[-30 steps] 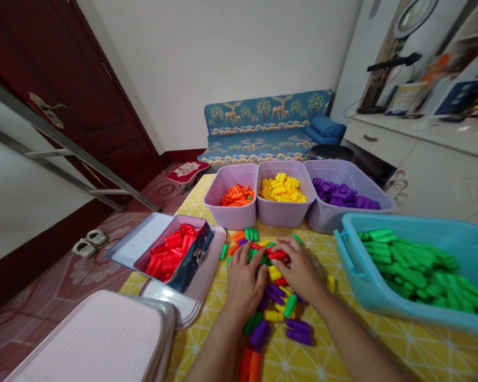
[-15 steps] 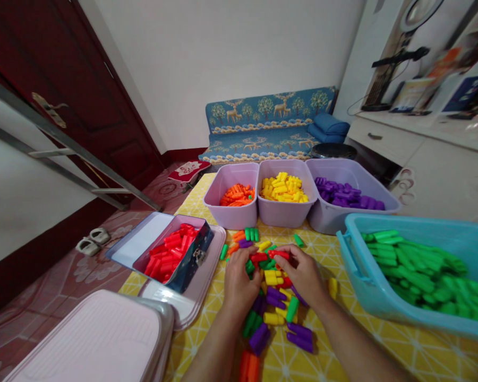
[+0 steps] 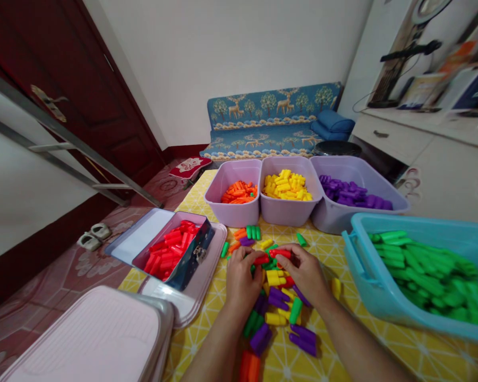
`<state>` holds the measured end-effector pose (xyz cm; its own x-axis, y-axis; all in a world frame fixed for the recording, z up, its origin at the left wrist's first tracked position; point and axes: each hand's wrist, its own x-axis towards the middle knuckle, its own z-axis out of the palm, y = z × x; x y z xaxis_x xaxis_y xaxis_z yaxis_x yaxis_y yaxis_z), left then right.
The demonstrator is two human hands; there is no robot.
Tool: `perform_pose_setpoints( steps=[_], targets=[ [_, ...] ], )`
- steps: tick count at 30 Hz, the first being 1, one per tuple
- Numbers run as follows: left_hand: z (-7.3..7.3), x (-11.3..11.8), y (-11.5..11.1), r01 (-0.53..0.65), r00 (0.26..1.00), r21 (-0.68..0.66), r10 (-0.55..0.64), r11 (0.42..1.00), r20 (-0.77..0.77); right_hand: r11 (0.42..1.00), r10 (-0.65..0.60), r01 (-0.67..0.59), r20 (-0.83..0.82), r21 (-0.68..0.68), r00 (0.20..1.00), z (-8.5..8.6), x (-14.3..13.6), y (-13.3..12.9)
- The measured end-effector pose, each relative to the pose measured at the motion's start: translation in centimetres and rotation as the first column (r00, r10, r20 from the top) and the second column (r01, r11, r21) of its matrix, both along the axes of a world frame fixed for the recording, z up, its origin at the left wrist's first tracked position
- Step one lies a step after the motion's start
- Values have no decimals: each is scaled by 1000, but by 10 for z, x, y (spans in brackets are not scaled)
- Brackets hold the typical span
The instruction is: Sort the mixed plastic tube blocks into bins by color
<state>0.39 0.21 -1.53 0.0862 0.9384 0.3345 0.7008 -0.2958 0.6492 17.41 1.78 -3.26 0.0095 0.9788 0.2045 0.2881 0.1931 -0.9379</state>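
Observation:
My left hand (image 3: 242, 273) pinches a red plastic peg-shaped piece (image 3: 262, 259) between thumb and fingers. Just to its right, my right hand (image 3: 302, 268) is closed on another red plastic piece (image 3: 281, 253). The two pieces point end to end with a small gap between them. Beneath and around my hands lies a loose pile of similar pieces: yellow ones (image 3: 276, 277), purple ones (image 3: 279, 298), green ones (image 3: 296, 311) and orange ones (image 3: 249, 366). Some of the pile is hidden behind my hands.
A hinged box (image 3: 205, 245) of red pieces stands left on a lid. Lilac bins hold orange (image 3: 231, 212), yellow (image 3: 289, 212) and purple pieces (image 3: 334, 223) at the back. A turquoise tub (image 3: 376, 289) of green pieces is right; pale pink lids (image 3: 87, 339) sit front left.
The camera view has shifted slightly. Both hands stay over the pile, each with its red piece; the left piece looks a little more lifted and level, near the right one.

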Motion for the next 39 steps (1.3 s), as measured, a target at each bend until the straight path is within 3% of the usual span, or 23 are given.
perform_pose_setpoints(
  steps=[6, 11, 14, 16, 17, 19, 22, 24, 25, 29, 33, 36, 39],
  targets=[
    [0, -1, 0, -10, 998, 21, 9, 1000, 62, 1000, 2, -2, -41, -3, 999, -2, 0, 1],
    [5, -3, -4, -145, 987, 99, 137, 984, 79, 999, 7, -10, -68, -35, 998, -1, 1, 1],
    [12, -3, -6, -164, 950, 134, 120, 977, 287, 999, 9, -12, -76, -41, 997, 0, 1, 0],
    [21, -5, -4, -177, 818, 77, 104, 981, 565, 999, 8, -12, -82, -40, 997, 0, 1, 0],
    [26, -7, -2, -179, 690, 11, 118, 984, 714, 999, 8, -11, -84, -39, 996, -1, 2, 0],
    [40, -12, 4, -136, 325, -155, 192, 979, 926, 999, 9, -12, -80, -38, 997, -2, 2, 1],
    [63, -27, 12, -5, -214, -316, 307, 949, 927, 999, 13, -15, -67, -34, 998, -3, 2, 2],
    [75, -38, 16, 88, -421, -358, 361, 929, 832, 1000, 11, -13, -61, -27, 998, -4, 3, 2],
    [79, -43, 17, 103, -487, -351, 355, 931, 798, 1000, 9, -11, -59, -24, 998, -4, 3, 2],
    [89, -57, 19, 101, -635, -270, 271, 957, 724, 1000, 12, -14, -61, -24, 998, -3, 3, 1],
    [97, -68, 22, 137, -702, -239, 264, 961, 661, 999, 15, -18, -81, -37, 997, -3, 2, 1],
    [97, -71, 24, 129, -683, -251, 270, 959, 679, 999, 11, -15, -88, -42, 996, -4, 3, 2],
    [84, -62, 24, 102, -570, -229, 246, 968, 784, 997, -25, 16, -130, -69, 991, -4, 4, 1]
  ],
)
